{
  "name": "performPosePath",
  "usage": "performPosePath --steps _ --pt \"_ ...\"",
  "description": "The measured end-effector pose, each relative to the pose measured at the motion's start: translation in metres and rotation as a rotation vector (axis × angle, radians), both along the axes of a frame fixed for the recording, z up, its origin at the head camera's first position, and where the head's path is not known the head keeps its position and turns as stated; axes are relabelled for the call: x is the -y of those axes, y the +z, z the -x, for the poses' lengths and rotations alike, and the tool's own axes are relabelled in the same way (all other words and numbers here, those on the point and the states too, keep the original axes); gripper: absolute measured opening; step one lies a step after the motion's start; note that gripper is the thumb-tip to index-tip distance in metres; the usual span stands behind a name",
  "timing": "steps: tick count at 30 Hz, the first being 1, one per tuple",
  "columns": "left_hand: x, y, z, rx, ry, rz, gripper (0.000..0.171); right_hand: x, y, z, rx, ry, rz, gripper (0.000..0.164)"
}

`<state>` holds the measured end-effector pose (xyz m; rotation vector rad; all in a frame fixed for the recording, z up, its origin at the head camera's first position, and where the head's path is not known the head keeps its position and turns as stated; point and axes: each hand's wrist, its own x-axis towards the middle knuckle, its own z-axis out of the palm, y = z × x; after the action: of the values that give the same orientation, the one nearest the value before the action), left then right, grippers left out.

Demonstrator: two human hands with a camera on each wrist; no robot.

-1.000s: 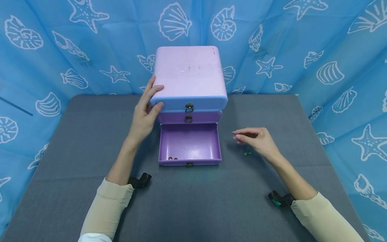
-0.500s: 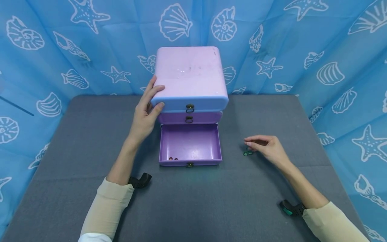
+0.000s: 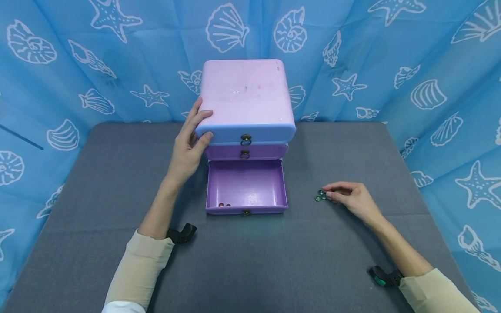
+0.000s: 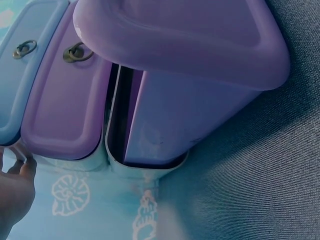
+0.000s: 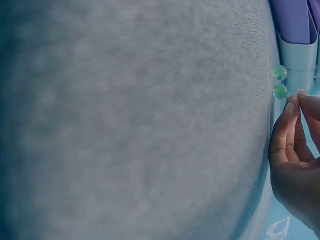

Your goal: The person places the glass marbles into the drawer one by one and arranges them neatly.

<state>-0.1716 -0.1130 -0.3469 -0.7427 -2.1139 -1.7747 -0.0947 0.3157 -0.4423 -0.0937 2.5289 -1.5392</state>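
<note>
A blue curtain with white shell and starfish outlines (image 3: 168,56) hangs behind the table (image 3: 117,174), along its far edge and down both sides. Midway along that far edge stands the drawer chest (image 3: 246,93), with a pale pink top, a blue upper drawer and purple lower ones. Its open bottom drawer (image 3: 246,184) juts toward the table's near edge. The left hand (image 3: 185,150) has its grip clamped on the chest's front left corner, fingers over the top and thumb against the front. The right hand (image 3: 352,198) is low over the table, between the chest and the table's right edge; its grip is drawn together at the fingertips, though whether anything sits between them I cannot tell. Just beside those fingertips, on the table, lies a small cluster of green glassy beads (image 5: 280,92). Smallest, two reddish beads (image 3: 221,204) rest inside the open drawer, near its front left corner.
</note>
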Motion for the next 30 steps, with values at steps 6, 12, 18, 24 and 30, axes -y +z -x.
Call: performPosePath --steps 6,12,18,24,30 --pt "0.0 0.0003 0.0003 -0.007 -0.005 -0.005 0.042 -0.0022 -0.0025 -0.0013 0.042 -0.019 -0.062 0.025" --pt "0.0027 -0.0079 0.006 -0.005 -0.006 -0.012 0.043 -0.0014 0.0007 0.0005 0.097 -0.001 -0.089 0.027" --pt "0.0004 -0.0008 0.0025 0.004 -0.019 -0.021 0.043 -0.0009 0.0006 0.0023 0.084 0.038 -0.109 0.027" --pt "0.0014 0.0 0.002 0.005 -0.017 -0.024 0.043 0.0 0.0011 0.0049 0.005 0.084 -0.229 0.022" --pt "0.0018 0.0 0.0021 0.008 -0.024 -0.022 0.042 -0.0016 0.0022 0.0072 -0.032 0.128 -0.284 0.021"
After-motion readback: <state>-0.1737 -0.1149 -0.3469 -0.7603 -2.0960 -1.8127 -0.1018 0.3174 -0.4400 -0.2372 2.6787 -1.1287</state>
